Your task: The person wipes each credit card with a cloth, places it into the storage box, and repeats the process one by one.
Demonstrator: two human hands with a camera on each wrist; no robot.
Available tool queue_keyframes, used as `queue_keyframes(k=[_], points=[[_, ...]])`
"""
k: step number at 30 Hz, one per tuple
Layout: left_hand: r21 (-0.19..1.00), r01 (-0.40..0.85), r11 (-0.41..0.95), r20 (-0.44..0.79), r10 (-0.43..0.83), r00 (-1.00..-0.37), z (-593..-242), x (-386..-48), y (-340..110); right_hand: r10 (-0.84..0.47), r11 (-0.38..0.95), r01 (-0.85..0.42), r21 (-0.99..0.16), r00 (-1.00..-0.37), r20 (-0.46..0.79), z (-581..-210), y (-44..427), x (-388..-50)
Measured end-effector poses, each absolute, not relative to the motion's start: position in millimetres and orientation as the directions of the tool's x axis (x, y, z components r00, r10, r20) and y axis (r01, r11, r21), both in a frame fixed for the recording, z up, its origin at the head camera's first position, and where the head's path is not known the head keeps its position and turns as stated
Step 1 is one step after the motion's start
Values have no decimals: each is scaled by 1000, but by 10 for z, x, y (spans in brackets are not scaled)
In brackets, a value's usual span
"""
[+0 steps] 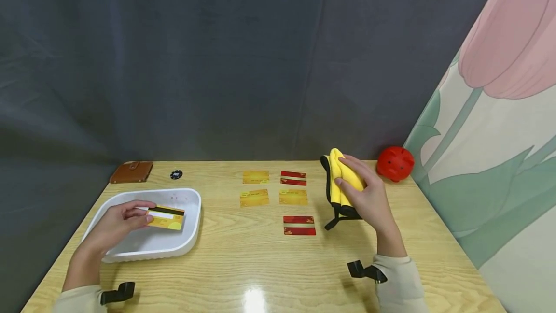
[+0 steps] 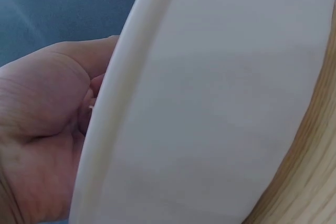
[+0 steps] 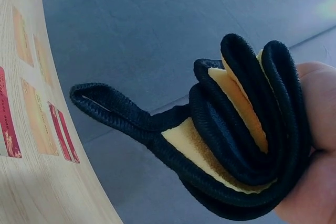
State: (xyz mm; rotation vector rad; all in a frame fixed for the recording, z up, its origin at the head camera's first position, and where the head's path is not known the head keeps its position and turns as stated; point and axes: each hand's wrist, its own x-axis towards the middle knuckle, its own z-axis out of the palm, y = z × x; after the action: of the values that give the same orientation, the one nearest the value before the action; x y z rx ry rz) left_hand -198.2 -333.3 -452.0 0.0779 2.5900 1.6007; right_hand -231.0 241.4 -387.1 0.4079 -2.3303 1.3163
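The left hand [image 1: 116, 225] pinches a yellow card [image 1: 166, 217] with a black stripe between thumb and fingers, over the white tray [image 1: 191, 240]. In the left wrist view the tray's side [image 2: 210, 103] hides the card and the fingertips of the left hand [image 2: 47, 124]. On the right, the right hand [image 1: 368, 196] grips a folded yellow cloth [image 1: 347, 177] with black edging. The right wrist view shows the folded cloth [image 3: 247, 129] from its edge, a black loop hanging off it, with part of the right hand [image 3: 315, 145] behind.
Between the hands, yellow cards [image 1: 254, 198] and red cards [image 1: 299, 225] lie flat on the wooden table [image 1: 243, 264]. A brown wallet [image 1: 132, 172] and a black chip [image 1: 176, 174] lie at the back left. A red piggy bank [image 1: 395, 163] stands at the back right.
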Motion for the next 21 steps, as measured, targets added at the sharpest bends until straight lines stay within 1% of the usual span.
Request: queue_keyframes(k=[8,21], points=[[852,0,524,-56,92,-994,-4540,-1983,-3354,-68,485,-491,-723,-846,529,-3892,2396,-2323],[728,10,685,-55,73,-996,-4493,-1963,-3363,-86,490,-493,-719,-848,523,-3888,2372,-2321]])
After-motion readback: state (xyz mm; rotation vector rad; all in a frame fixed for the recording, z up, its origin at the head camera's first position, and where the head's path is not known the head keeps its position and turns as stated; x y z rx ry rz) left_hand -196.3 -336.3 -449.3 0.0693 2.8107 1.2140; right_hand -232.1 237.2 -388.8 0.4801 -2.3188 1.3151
